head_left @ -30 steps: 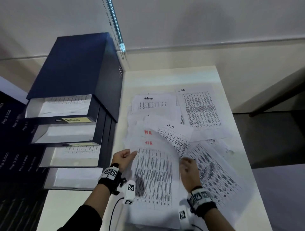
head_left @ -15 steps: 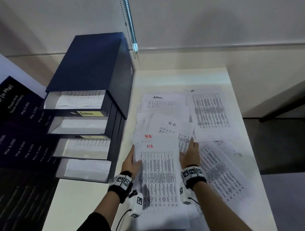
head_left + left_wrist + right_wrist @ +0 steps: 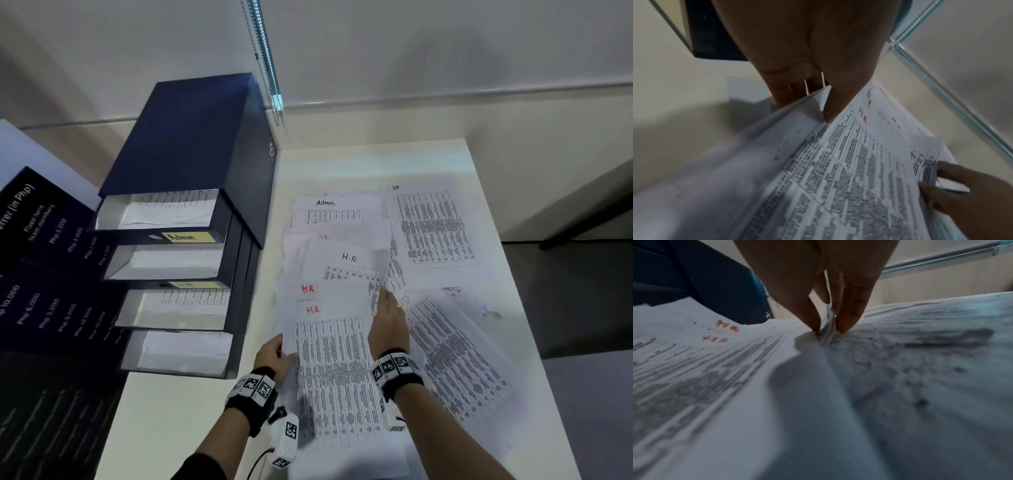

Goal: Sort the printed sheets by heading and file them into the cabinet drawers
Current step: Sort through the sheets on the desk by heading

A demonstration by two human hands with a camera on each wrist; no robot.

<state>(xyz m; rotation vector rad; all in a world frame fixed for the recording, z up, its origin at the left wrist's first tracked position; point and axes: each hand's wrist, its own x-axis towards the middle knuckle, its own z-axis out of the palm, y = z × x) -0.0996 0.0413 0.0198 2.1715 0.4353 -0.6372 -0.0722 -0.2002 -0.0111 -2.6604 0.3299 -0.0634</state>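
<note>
Printed sheets lie scattered on the white table (image 3: 363, 164). A small stack with red "HR" headings (image 3: 334, 359) sits nearest me. My left hand (image 3: 277, 353) grips the stack's left edge, thumb on top (image 3: 830, 105) and fingers underneath. My right hand (image 3: 388, 322) pinches a sheet's edge (image 3: 828, 324) on the stack's right side between thumb and fingers. Other sheets headed "Admin" (image 3: 334, 210) and "H.R" (image 3: 352, 263) lie behind. The dark blue cabinet (image 3: 191, 144) stands at left with its drawers pulled out; the top one (image 3: 161, 212) is labelled "Admin".
More printed sheets lie at right (image 3: 435, 226) and lower right (image 3: 459, 356). A dark poster with price text (image 3: 44, 274) stands left of the cabinet. A blind cord (image 3: 267, 54) hangs at the wall behind. The table's right edge drops to a dark floor.
My left hand slid up the stack's left edge and took hold of it. My right hand moved forward to the stack's upper right and pinched a sheet edge. The camera shifted left.
</note>
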